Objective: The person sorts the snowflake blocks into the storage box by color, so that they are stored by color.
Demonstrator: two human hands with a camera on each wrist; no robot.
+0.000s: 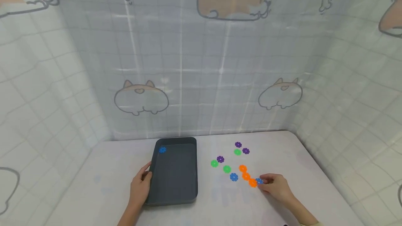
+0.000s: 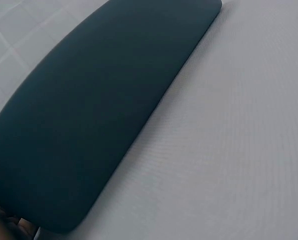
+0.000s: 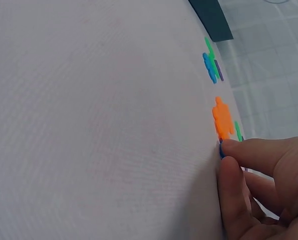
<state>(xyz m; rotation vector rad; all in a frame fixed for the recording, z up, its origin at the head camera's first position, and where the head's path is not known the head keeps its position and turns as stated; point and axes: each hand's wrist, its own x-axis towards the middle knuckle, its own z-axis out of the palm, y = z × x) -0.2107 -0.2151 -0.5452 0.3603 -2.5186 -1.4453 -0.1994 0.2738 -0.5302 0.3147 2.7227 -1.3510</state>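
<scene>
Here, narrow right grip (image 1: 277,187) pinching blue disc (image 1: 259,181), left grip (image 1: 140,186) holding tray (image 1: 175,177)

The dark grey tray (image 1: 175,175), rectangular and with a raised rim, lies on the desk (image 1: 216,208), and the left hand (image 1: 140,186) holds its left side. In its far left part lies a flat blue disc (image 1: 162,150) with notched edge. The right hand (image 1: 276,187) pinches another blue disc (image 1: 259,181), partly covered by the fingers, just beside the nearest of three orange discs (image 1: 246,176) in a slanting row.
</scene>
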